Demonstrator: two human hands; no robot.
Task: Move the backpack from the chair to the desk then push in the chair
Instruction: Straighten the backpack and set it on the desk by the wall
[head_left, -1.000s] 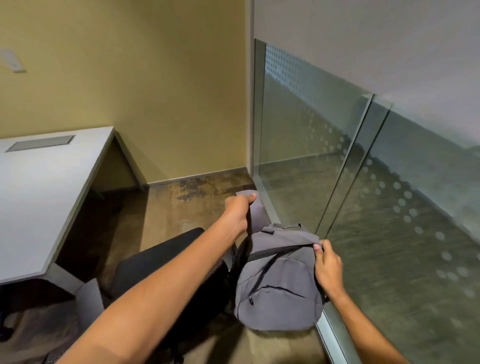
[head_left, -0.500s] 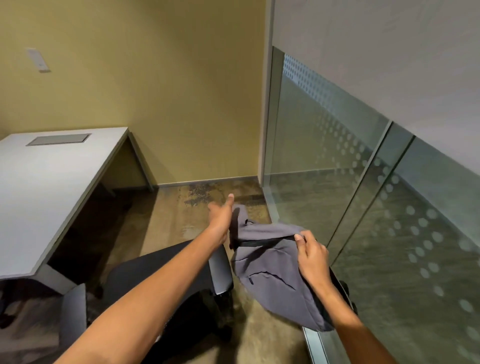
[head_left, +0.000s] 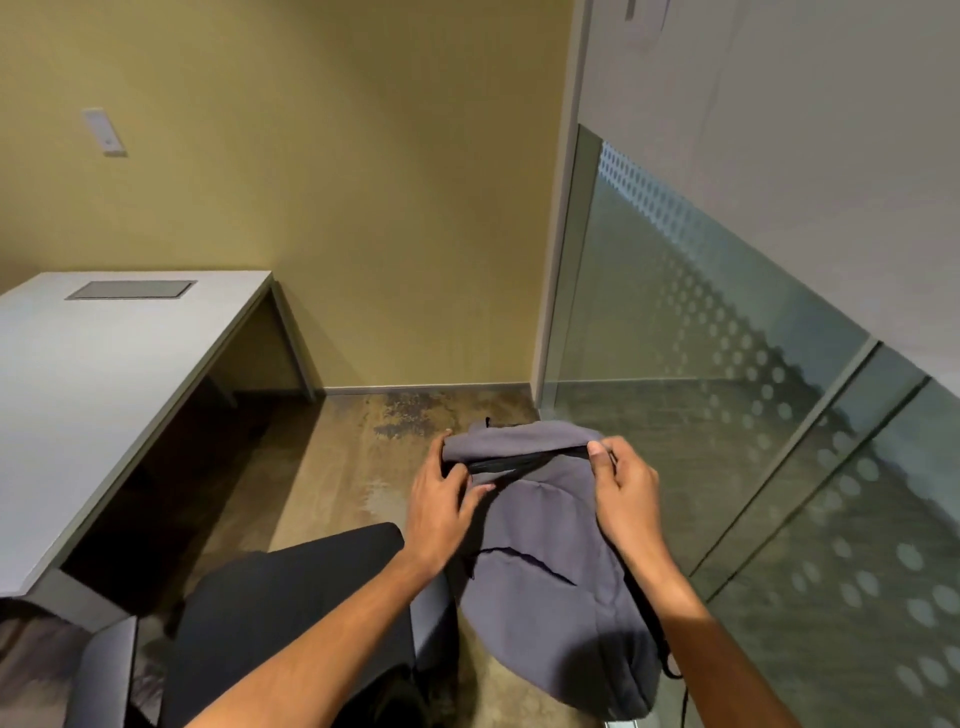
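Currently both the left hand (head_left: 441, 512) and right hand (head_left: 626, 499) grip the soft grey fabric backpack (head_left: 550, 561) right of the black chair (head_left: 291, 613), whose dangling straps might snag it.

Backpack (head_left: 550, 566) in both hands' grip

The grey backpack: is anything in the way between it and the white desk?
Nothing visible. Both hands, left and right, hold the grey fabric backpack above the floor, beside the black chair; the white desk lies leftward, its visible top bare.
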